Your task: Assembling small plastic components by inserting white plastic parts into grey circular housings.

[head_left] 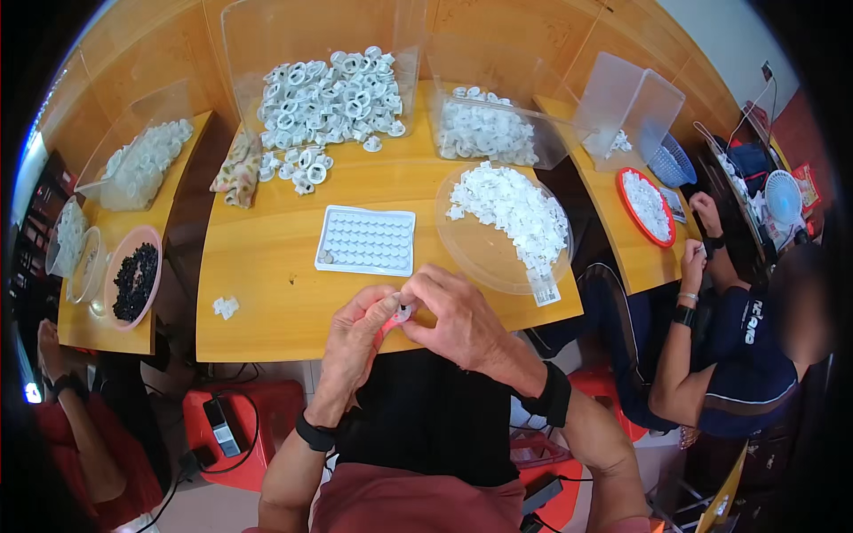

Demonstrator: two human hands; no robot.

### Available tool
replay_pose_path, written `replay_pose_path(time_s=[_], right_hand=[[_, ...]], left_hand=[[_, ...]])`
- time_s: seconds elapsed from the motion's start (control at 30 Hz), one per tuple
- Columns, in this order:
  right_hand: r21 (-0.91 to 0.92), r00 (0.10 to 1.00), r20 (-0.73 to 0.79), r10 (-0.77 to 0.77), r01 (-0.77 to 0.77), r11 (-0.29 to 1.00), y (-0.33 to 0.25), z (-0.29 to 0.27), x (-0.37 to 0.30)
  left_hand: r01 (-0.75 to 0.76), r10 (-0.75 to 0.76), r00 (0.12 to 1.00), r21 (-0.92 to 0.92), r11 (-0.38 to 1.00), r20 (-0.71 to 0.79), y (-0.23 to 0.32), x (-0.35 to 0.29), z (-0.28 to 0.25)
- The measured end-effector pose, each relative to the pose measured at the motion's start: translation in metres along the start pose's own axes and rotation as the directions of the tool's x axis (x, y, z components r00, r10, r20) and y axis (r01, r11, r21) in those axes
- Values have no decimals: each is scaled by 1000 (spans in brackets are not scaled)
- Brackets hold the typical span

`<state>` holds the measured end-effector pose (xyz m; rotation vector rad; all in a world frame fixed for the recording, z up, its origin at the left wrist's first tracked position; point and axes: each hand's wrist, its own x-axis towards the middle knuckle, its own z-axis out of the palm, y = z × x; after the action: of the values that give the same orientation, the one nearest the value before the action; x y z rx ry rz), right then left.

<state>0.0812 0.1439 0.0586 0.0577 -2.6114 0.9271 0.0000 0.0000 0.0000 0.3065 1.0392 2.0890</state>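
Note:
My left hand [354, 338] pinches a small white round plastic part [402, 314] with a dark spot on it, at the table's front edge. Something pink shows beneath it, between the left fingers. My right hand [462, 318] has its fingers curled onto that same part from the right; whether they also hold a smaller piece is hidden. Just beyond both hands lies a white tray [410, 268] with rows of round cells and one small grey disc in a corner. On the right, a round transparent lid [451, 253] carries a heap of small white plastic pieces [511, 209].
Transparent bins of white ring-shaped parts [333, 98] and whitish pieces [484, 129] stand at the back. A cloth [235, 173] and loose parts [226, 307] lie leftward. A pink bowl [155, 266] holds black bits. Co-workers sit either side; a red tray [662, 238] is by the right one.

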Motion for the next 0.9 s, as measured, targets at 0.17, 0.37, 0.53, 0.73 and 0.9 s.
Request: replay_pose_path(time_s=[0.17,0.37,0.53,0.73,0.9], right_hand=[[-1,1000,-7,-2,2,1000,1,2,-1],[-11,1000,7,-15,15,1000,0,0,-2],[14,999,14,-31,30,999,1,-4,-3],[37,999,35,-14,12,999,0,-4,-4],[30,1000,16,-7,6,1000,-2,-3,-6]], left_hand=[[21,-22,999,24,999,41,2,0,1],[19,-20,999,17,1000,36,3,-1,1],[14,-15,999,16,1000,44,2,-1,2],[12,-13,999,24,1000,35,3,-1,3],[12,-13,999,19,1000,37,3,-1,3]])
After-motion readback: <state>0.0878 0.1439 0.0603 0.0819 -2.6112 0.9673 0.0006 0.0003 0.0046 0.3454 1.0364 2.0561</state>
